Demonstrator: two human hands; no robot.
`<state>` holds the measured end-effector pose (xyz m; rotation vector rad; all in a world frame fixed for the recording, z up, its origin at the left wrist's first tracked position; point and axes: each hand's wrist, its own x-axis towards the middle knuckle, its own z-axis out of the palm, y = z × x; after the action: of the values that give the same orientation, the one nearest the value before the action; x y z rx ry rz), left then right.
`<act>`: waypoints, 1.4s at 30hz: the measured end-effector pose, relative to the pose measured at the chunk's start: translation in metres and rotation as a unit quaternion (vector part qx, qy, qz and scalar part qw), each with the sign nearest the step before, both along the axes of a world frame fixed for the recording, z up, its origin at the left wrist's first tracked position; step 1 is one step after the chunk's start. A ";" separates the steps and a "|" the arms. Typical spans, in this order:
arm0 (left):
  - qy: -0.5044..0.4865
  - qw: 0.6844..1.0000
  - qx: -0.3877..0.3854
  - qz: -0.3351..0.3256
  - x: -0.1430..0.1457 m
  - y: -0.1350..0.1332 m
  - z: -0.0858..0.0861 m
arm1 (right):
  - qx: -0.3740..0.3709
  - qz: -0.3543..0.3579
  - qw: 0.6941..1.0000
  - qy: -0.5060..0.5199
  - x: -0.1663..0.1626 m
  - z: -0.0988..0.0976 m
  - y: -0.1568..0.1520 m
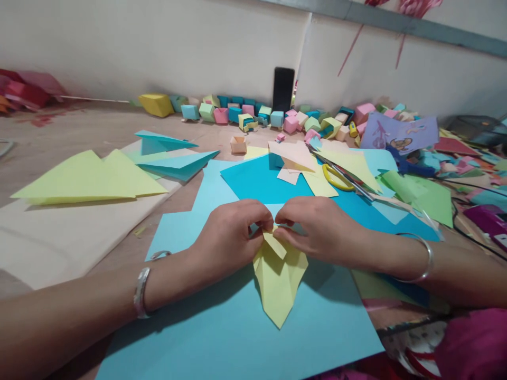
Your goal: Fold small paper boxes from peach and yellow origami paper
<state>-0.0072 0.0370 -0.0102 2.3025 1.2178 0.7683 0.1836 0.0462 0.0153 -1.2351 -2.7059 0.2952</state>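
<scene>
A pale yellow folded paper (pixel 281 285) lies over a light blue sheet (pixel 222 338), its pointed end toward me. At its far end, my left hand (pixel 237 232) pinches the paper between thumb and fingers. From the other side my right hand (pixel 312 227) pinches the same end, its fingertips almost meeting those of the left. A narrow folded flap stands up near the fingertips. The fingers partly hide the far end of the paper.
Yellow-handled scissors (pixel 336 177) rest on paper scraps beyond my right hand. Folded yellow paper (pixel 87 177) and teal pieces (pixel 178 163) sit at left. Small paper boxes (pixel 233 114) line the wall beside an upright phone (pixel 283 89). A purple drawn sheet (pixel 398 132) stands at right.
</scene>
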 end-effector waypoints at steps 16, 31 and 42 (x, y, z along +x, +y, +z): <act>0.029 0.996 -0.076 0.044 0.002 0.002 0.012 | 0.102 0.004 0.994 -0.045 0.002 -0.011 -0.001; -0.169 0.981 -0.100 -0.004 0.007 -0.011 0.013 | 0.113 0.041 0.985 -0.126 -0.001 0.001 -0.014; -0.443 0.610 -0.643 -0.136 0.017 -0.014 0.007 | 0.117 0.023 0.990 -0.072 -0.001 0.001 -0.008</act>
<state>0.0093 0.0233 -0.0028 0.6355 0.4945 0.4669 0.1830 0.0379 0.0167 -1.1701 -2.7912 -0.1108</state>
